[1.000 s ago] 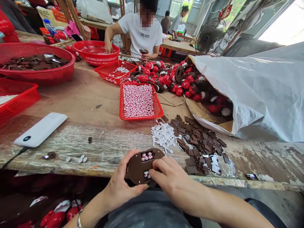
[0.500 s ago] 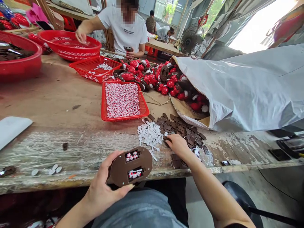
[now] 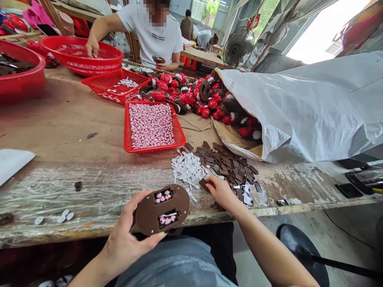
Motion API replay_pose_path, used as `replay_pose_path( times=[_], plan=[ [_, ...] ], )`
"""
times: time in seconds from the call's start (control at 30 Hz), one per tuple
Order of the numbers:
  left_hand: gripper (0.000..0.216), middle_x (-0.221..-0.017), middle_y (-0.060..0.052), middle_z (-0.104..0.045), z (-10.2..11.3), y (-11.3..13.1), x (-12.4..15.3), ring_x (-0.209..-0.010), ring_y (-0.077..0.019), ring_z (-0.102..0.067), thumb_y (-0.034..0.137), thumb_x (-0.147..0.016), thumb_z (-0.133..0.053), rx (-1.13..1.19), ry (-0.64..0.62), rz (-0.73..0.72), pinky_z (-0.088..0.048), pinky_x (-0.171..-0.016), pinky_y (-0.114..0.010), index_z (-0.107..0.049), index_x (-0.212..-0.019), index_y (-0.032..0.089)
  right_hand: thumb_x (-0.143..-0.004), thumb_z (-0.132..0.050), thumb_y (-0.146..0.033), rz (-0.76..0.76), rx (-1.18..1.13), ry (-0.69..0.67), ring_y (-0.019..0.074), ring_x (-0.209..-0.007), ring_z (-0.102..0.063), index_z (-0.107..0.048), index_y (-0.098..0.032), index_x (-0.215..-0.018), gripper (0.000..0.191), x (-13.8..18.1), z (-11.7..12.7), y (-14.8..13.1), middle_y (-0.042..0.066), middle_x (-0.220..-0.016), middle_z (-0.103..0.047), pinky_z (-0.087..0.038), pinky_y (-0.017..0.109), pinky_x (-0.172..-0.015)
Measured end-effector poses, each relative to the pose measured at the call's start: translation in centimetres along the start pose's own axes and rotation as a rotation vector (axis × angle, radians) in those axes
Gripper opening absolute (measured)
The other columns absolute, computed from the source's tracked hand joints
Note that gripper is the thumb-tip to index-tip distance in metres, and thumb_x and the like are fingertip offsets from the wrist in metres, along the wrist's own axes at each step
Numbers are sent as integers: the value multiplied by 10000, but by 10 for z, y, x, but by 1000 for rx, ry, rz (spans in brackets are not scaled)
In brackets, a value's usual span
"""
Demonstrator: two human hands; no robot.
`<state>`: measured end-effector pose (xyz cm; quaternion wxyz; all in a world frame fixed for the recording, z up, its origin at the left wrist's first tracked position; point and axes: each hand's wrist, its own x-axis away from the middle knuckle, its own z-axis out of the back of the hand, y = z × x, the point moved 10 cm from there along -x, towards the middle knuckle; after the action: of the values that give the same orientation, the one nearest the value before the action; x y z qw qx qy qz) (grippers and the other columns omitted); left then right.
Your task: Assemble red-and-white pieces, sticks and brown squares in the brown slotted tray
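My left hand (image 3: 128, 227) grips a brown oval plastic base (image 3: 146, 215), tilted with its underside toward me. Two rectangular compartments are cut into it, each holding several small red-and-white balls (image 3: 163, 196); a white spoon-shaped piece (image 3: 168, 215) also lies in the nearer one. Between the thumb and fingers of my right hand (image 3: 220, 191) is a thin brown rectangular cover (image 3: 204, 184). That hand is just above the table edge, beside a heap of white spoon-shaped pieces (image 3: 188, 167) and a spread of similar brown covers (image 3: 236, 165).
A red basket (image 3: 155, 149) full of small balls stands ahead. Behind it, red-and-brown toys (image 3: 185, 95) spill from a large white sack (image 3: 314, 111). Red baskets (image 3: 86, 67) stand far left. Across the table, a co-worker in a white shirt (image 3: 152, 40) reaches into one.
My right hand has come back slightly from the brown pile with one cover pinched in its fingers. The left hand still holds the oval base.
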<state>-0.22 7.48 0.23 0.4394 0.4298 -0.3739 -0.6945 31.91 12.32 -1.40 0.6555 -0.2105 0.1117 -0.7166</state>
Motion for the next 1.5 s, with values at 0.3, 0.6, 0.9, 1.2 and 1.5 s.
replay_pose_path(
  times=[0.3, 0.6, 0.9, 1.2, 1.5],
  plan=[
    [905, -1476, -142, -555, 1, 10, -1, -1328, -273, -607, 306, -797, -810, -68, 26, -36, -509, -1124, -436, -311, -1550, 270, -876, -634, -124, 223, 47, 157, 219, -856, -685, -709, -168, -973, 131, 14, 10, -21, 77, -949, -714, -544, 332, -791],
    [863, -1434, -167, -558, -3, 36, -11, -1318, -322, -609, 154, -704, -839, -65, 15, -154, -545, -1083, -488, -377, -1426, 262, -1020, -566, -170, 1017, -94, 148, 204, -977, -592, -688, -197, -1173, 197, 67, 59, -183, 106, -1115, -682, -527, 351, -856],
    [801, -1434, -183, -545, -3, 33, -12, -1321, -325, -607, 90, -639, -864, -39, -2, -145, -585, -1023, -469, -403, -1271, 259, -1055, -506, -206, 1053, 56, -75, 220, -970, -545, -698, -144, -1190, 243, 57, 27, -212, 151, -1124, -661, -505, 372, -874],
    [658, -1442, -144, -532, -2, 45, -14, -1324, -289, -604, 173, -757, -793, -158, -53, -277, -561, -1072, -409, -529, -1355, 246, -1035, -577, -341, 835, -215, -177, 299, -1374, -440, -688, -220, -1311, 321, 40, 23, -185, 164, -1483, -498, -418, 509, -1115],
    [549, -1414, -125, -582, -5, 56, -11, -1251, -274, -662, 267, -821, -773, -296, -13, -409, -579, -1051, -370, -596, -1340, 236, -911, -668, -448, 156, -767, -366, 184, -884, -692, -733, -168, -1199, 407, 13, -34, -125, 56, -1041, -760, -553, 282, -779]
  ],
)
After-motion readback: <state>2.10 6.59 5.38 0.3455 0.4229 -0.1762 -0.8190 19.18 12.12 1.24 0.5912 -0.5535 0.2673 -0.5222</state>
